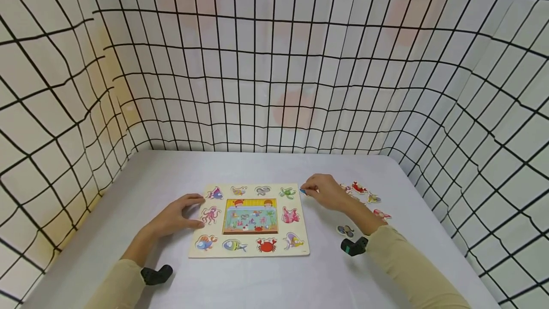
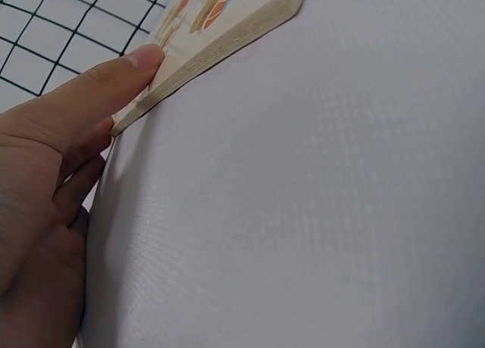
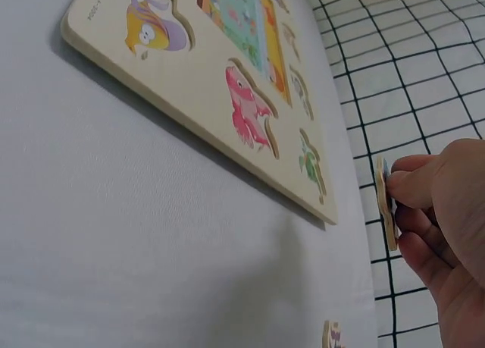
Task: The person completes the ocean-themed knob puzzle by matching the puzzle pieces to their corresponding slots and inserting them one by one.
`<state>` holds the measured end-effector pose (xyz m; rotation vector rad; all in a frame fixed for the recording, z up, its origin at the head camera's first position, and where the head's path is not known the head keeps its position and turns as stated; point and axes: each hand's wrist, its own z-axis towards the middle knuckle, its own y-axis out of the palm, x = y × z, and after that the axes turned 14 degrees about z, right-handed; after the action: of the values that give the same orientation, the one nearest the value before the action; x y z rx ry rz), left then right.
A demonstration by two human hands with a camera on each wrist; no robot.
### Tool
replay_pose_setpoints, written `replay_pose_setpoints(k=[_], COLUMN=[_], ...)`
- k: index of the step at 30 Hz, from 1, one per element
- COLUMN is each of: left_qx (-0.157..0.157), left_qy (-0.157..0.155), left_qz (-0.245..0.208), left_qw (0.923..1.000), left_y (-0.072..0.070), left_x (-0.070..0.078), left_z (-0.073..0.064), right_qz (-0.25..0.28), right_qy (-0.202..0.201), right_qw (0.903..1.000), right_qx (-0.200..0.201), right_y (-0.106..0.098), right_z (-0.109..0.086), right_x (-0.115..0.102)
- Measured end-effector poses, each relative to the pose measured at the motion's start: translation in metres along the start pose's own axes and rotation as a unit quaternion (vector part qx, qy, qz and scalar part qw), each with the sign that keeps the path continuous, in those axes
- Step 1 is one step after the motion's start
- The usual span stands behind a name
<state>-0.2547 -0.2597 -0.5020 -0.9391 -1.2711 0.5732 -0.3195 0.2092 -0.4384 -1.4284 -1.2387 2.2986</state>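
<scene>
A wooden puzzle board point(image 1: 249, 247) with sea-animal pictures around an aquarium scene lies on the table. My left hand point(image 1: 177, 214) rests at its left edge, thumb and fingers spread apart; in the left wrist view the thumb point(image 2: 114, 83) touches the board's edge. My right hand point(image 1: 328, 192) pinches a small puzzle piece point(image 1: 303, 191) just off the board's upper right corner. In the right wrist view that puzzle piece point(image 3: 385, 204) is seen edge-on, thin and wooden with some blue, its picture mostly hidden.
Loose puzzle pieces lie right of the board: a red crab point(image 1: 359, 187), a yellowish one point(image 1: 374, 198), a pink one point(image 1: 381, 214) and a grey-brown one point(image 1: 345, 231). Others are partly behind the right hand. Black netting point(image 1: 266, 68) surrounds the table's back and sides.
</scene>
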Motion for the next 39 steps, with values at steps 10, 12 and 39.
replay_pose_setpoints(k=[10, 12, 39], left_qx=[-0.003, -0.001, 0.000], left_qy=[-0.009, -0.005, 0.001], left_qz=[0.004, 0.003, -0.004], left_qw=[1.0000, 1.0000, 1.0000], left_y=[-0.002, -0.004, -0.002], left_x=[0.002, 0.002, 0.005], left_z=[0.001, 0.001, -0.002], right_qz=[-0.013, -0.016, -0.032], right_qy=[-0.041, -0.042, -0.076], right_qw=[0.9990, 0.9989, 0.9929], right_qx=[-0.013, -0.017, -0.086], right_y=[0.010, 0.011, 0.049], right_z=[0.014, 0.017, 0.037], right_x=[-0.010, -0.010, -0.051])
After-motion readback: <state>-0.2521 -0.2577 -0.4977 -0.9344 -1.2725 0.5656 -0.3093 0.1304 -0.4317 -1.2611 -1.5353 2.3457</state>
